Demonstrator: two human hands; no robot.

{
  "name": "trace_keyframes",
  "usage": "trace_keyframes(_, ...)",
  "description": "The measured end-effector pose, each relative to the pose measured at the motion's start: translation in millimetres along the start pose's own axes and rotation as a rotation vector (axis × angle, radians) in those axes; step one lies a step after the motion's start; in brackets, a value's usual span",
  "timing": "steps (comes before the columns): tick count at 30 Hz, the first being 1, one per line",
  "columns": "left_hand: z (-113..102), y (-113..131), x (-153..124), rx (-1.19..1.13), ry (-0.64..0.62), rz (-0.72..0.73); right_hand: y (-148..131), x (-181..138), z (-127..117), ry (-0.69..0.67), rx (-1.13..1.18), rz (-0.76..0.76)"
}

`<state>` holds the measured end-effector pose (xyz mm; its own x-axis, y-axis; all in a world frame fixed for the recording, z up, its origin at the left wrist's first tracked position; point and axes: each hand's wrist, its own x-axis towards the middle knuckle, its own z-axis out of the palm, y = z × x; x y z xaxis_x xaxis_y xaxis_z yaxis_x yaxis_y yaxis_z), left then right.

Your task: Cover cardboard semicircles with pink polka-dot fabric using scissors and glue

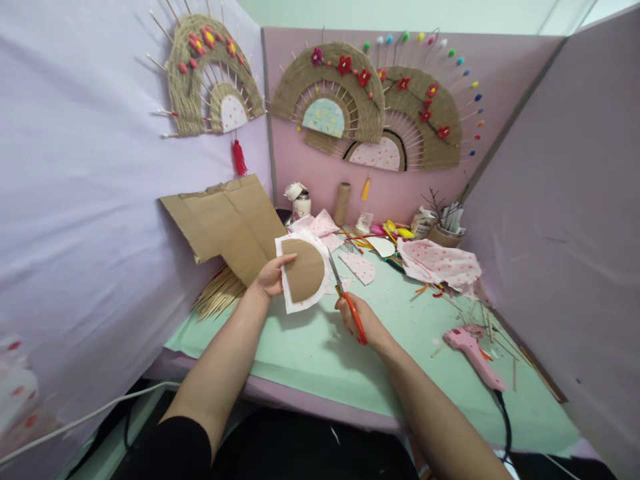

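Observation:
My left hand point(274, 275) grips a half-round cardboard piece point(303, 272) by its straight side, thumb on top. White fabric point(296, 307) lies behind the cardboard and sticks out as a border all round it. Orange-handled scissors point(356, 320) are in my right hand point(361, 319), fingers wrapped round the handles. Their blades point up and away, close to the curved right edge of the fabric. Whether the blades touch the fabric I cannot tell. Just beyond lies a half-round dotted pink piece point(358, 265) on the green table point(310, 353).
A pink glue gun point(476, 355) with a black cord lies at the right. Dotted cloth point(440, 263) is bunched behind it. A large cardboard sheet point(230, 220) leans at the left over bamboo sticks point(220, 293). Twine-wrapped fan decorations point(330, 80) hang on the walls.

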<state>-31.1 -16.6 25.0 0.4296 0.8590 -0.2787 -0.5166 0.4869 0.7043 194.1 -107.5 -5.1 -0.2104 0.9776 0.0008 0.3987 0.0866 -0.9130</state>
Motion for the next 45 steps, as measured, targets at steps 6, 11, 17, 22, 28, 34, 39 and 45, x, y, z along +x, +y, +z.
trace_keyframes(6,4,-2,-1,0.006,0.003,-0.013,-3,-1,0,0.004,-0.001,0.023)
trace_keyframes(11,8,-3,-2,0.009,0.008,-0.019,-2,-1,0,0.024,-0.009,0.022)
trace_keyframes(17,4,-3,-2,0.01,-0.019,-0.024,-1,1,-2,0.031,-0.036,0.024)
trace_keyframes(22,5,-1,-4,0.0,0.006,-0.032,-7,-2,-3,0.048,-0.057,0.034)
trace_keyframes(28,9,2,-7,-0.005,0.051,-0.013,-11,-2,-5,0.062,-0.072,0.059)
trace_keyframes(34,7,4,-7,0.013,0.056,-0.002,-10,0,-10,0.056,-0.074,0.055)
trace_keyframes(39,3,4,-4,0.036,0.041,-0.022,-4,-3,-16,0.006,-0.055,0.038)
trace_keyframes(45,-2,0,-1,0.106,-0.019,-0.094,-4,-10,-20,-0.056,-0.028,-0.001)
